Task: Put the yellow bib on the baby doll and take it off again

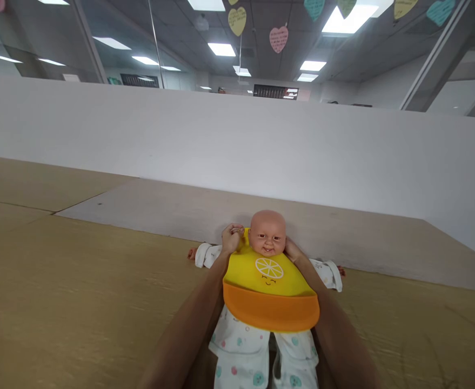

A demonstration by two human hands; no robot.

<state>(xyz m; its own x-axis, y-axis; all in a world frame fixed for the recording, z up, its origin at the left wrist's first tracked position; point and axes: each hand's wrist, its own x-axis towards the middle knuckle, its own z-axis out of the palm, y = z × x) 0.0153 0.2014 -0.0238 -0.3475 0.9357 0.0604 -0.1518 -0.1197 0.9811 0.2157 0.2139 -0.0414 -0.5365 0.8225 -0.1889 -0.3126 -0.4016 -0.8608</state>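
Observation:
A baby doll [267, 224] lies on its back, arms spread, dressed in white clothes [241, 346] with coloured prints. Over its chest is a yellow bib [243, 267] with a citrus slice design and an orange pocket [272, 308]. My left hand [232, 237] is closed at the bib's yellow neck strap, beside the doll's head. On the other side, my right hand [293, 250] reaches in behind the doll's neck. Its fingers are mostly hidden there, so I cannot see what they hold.
The doll rests on a tan surface [79, 292], its head toward a greyish strip [172, 205]. Behind that rises a low white wall [229, 140]. Glass panes above it carry heart-shaped paper notes [278, 39], with ceiling lights beyond.

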